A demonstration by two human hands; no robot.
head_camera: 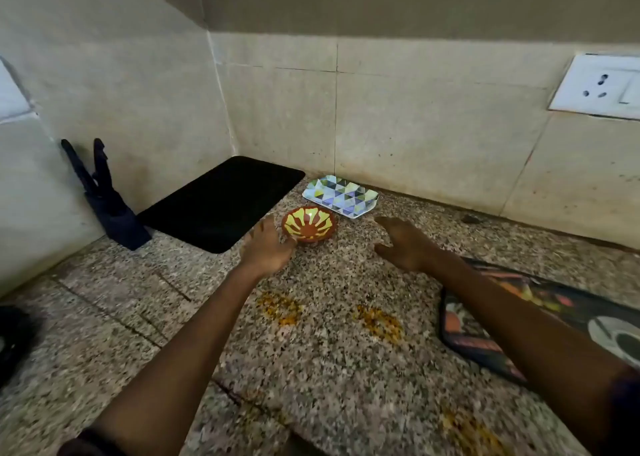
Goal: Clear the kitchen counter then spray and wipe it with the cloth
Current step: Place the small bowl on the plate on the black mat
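The left hand (268,247) reaches forward over the speckled granite worktop (329,351), its fingers at the near-left rim of a small brown bowl with yellow rays (309,228). The fingertips touch the rim, but whether the grip has closed on it cannot be told, because the back of the hand hides the fingers. The right hand (401,244) hovers just right of the bowl with its fingers loosely spread and apart, palm down, holding nothing. Both forearms stretch in from the near edge, bare, with bare stone between them.

The bowl stands upright and shows nothing inside but its painted pattern. Just behind it and to the right lies a rectangular tray with a blue, green and white triangle pattern (341,196), near the back wall, also with nothing in it. A black mat (221,202) fills the corner to the left of the bowl, its near edge beside the left hand. Further left, a dark knife block (114,209) leans by the side wall, handles pointing up.

Two yellow-orange spill patches (280,308) mark the worktop between the forearms, and a third smear lies toward the near right edge. A printed mat with rounded corners (502,324) lies under the right forearm. A white wall socket (599,86) sits on the tiled back wall at right.
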